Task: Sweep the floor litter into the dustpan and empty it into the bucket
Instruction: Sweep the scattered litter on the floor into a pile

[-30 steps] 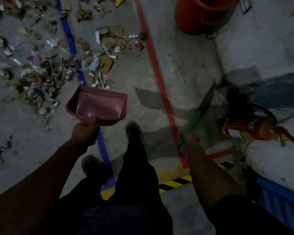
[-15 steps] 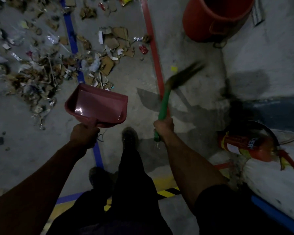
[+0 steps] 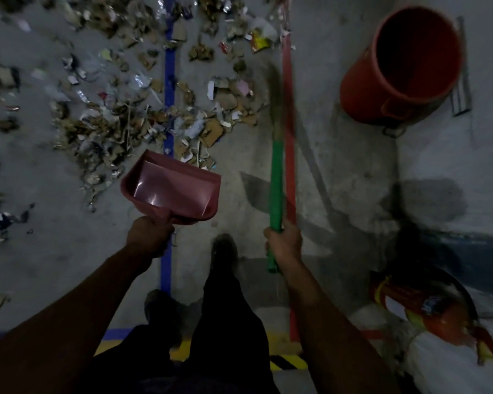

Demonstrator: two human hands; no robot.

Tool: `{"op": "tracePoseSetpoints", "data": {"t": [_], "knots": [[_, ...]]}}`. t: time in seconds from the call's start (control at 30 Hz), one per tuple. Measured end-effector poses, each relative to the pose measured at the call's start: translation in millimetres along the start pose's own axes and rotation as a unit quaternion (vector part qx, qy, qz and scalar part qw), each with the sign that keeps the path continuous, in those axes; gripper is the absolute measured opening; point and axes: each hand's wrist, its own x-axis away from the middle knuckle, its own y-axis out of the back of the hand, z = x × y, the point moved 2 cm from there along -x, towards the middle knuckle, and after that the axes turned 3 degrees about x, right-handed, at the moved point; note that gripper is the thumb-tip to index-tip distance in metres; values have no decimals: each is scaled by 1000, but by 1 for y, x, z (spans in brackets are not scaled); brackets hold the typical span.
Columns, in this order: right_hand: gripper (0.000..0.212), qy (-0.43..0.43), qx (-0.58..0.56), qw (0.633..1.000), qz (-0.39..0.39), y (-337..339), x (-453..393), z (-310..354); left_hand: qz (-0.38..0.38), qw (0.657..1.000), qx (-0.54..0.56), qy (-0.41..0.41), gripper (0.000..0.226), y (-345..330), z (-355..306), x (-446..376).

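With the left hand (image 3: 150, 237) gripping the empty pink dustpan (image 3: 172, 191) and the right hand (image 3: 283, 243) wrapped round the green-handled broom (image 3: 276, 177), I'd set the pan's lip flat against the litter (image 3: 120, 120) before sweeping.

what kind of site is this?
Probably a warehouse or factory floor. Bare concrete carries painted lane lines, a blue line and a red line, plus yellow-black hazard striping. A fire extinguisher sits by the wall, and cardboard and paper litter covers the floor.
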Motion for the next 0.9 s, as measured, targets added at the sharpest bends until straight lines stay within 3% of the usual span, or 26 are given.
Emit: {"op": "tracePoseSetpoints", "data": {"t": [0.27,0.4,0.73,0.9], "knots": [[22,-53,44,995,-72,34,-63,24,-14,1000,25,12,18,1,1,-8],[28,-55,110,992,-33,14,-92,47,-16,998,52,22,18,-1,3,-13],[46,68,282,951,104,-93,-94,123,-43,996,75,31,20,1,7,-25],[36,125,288,941,126,-86,-75,146,-72,994,81,27,21,4,11,-26]]}}
